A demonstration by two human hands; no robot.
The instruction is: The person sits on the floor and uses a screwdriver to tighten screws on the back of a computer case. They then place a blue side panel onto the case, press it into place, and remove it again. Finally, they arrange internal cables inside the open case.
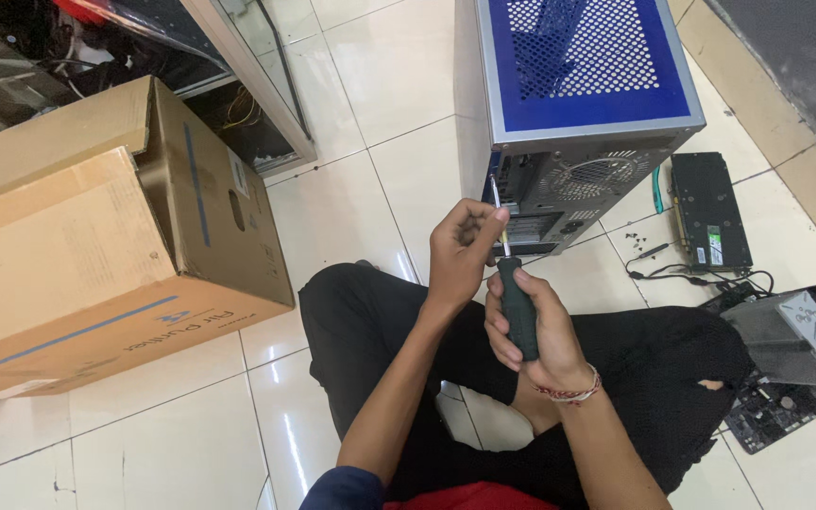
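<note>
Tiled floor (pixel 351 198); screwdriver (pixel 518 307) tip behind fingers (pixel 484 222).

A large brown cardboard box (pixel 96 246) lies on the white tiled floor (pixel 351 189) at left. At right, a flat black graphics card (pixel 708 210) lies near tangled black cables (pixel 710 279). Nearer sits a grey metal heatsink (pixel 790 335) on a dark circuit board (pixel 781 411).

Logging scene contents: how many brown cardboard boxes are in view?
1. The big brown cardboard box lies on the white tiled floor at left, beside the person's knee. Others may sit outside the frame.
</note>
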